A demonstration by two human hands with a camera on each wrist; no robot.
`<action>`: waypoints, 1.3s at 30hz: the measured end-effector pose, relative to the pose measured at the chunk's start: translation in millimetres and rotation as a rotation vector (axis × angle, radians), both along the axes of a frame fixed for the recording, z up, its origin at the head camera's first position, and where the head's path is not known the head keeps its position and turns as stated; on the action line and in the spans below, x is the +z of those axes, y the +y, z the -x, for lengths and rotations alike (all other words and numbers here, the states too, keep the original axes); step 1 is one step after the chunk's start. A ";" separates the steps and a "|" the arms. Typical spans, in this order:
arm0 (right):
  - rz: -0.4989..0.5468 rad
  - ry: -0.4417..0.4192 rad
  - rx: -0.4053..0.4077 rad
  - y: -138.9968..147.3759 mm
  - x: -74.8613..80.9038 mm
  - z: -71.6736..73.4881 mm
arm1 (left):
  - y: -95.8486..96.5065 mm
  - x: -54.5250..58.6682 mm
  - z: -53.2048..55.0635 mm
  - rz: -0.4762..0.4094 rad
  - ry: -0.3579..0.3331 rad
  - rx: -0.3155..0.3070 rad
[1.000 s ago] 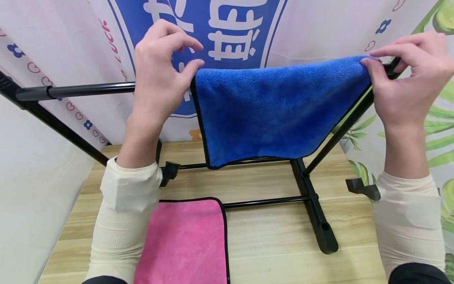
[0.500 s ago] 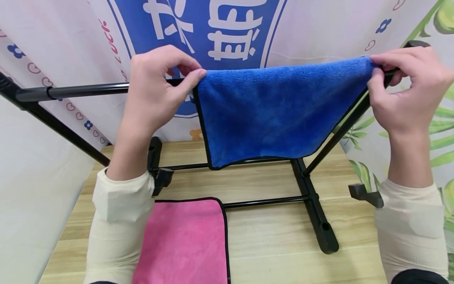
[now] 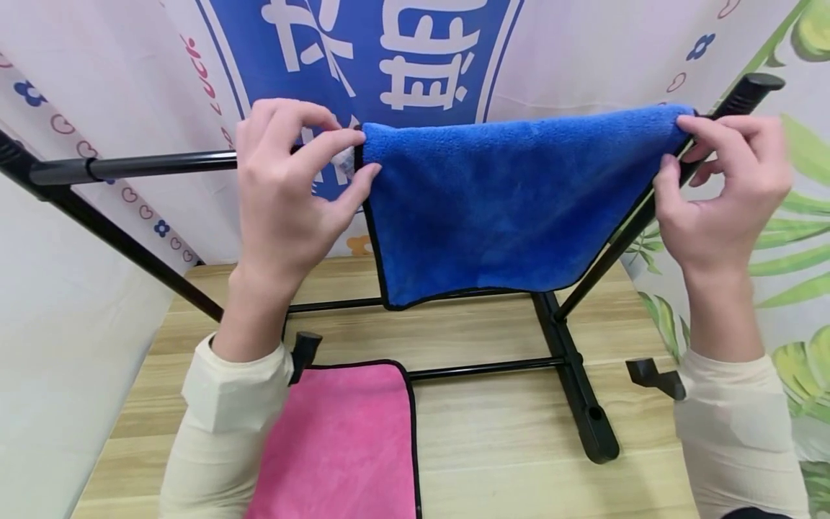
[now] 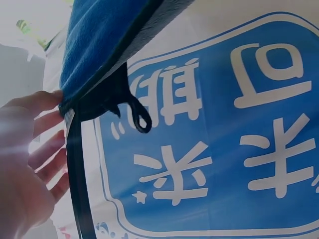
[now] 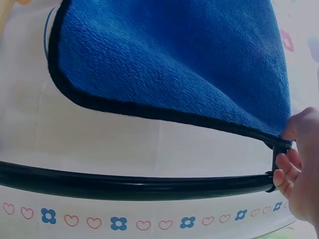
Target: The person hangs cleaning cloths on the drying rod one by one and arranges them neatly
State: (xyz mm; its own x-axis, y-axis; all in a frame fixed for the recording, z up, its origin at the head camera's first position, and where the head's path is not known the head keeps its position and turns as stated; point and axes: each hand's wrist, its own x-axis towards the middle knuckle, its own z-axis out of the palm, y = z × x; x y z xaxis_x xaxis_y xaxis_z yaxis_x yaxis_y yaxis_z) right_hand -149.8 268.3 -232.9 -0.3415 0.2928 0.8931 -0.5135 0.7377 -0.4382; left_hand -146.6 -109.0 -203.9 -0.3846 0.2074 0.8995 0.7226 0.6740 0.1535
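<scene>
A blue plush towel (image 3: 512, 202) with black edging hangs folded over the top bar (image 3: 162, 164) of a black rack. My left hand (image 3: 285, 180) is at its upper left corner, index finger and thumb spread apart along the edge. In the left wrist view, a dark loop (image 4: 142, 119) dangles under the towel beside the hand's loosely bent fingers. At the upper right corner, my right hand (image 3: 726, 187) touches the towel with forefinger and thumb, a gap between them. The right wrist view has that hand's fingers (image 5: 286, 172) beside the bar's end joint.
Flat on the wood-grain tabletop (image 3: 519, 447) lies a pink towel (image 3: 350, 440), partly behind the left forearm. The rack's black foot (image 3: 596, 432) and lower crossbar (image 3: 486, 369) stand to its right. A printed curtain (image 3: 570, 58) hangs behind the rack.
The left hand closed on the towel's corner, then spread its fingers along the edge. My right hand slid down and left, uncovering the rack's end cap. The towel hangs almost as before.
</scene>
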 end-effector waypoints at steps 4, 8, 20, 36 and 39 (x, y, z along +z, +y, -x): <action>-0.005 -0.040 0.010 -1.9 -3.9 -0.8 | 2.6 -5.1 -2.3 0.003 0.012 0.053; 0.022 -0.047 0.053 -4.7 -4.9 -0.9 | 3.9 -7.7 -5.0 0.063 0.028 0.062; 0.094 -0.045 0.134 -3.8 -3.3 0.1 | 1.8 -12.2 -5.8 0.078 -0.042 -0.098; 0.382 0.008 0.240 -1.4 14.7 1.0 | 13.4 5.9 -5.9 -0.334 -0.160 -0.142; 0.389 0.009 0.232 -1.4 18.9 1.8 | 15.9 11.5 -4.7 -0.352 -0.159 -0.159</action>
State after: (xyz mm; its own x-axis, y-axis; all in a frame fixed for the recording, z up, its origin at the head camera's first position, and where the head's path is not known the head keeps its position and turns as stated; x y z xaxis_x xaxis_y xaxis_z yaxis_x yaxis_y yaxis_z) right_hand -151.7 267.0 -214.0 -0.4304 0.5236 0.7353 -0.6513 0.3839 -0.6546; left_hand -141.9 -93.1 -192.4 -0.5126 -0.0338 0.8580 0.7623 0.4421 0.4728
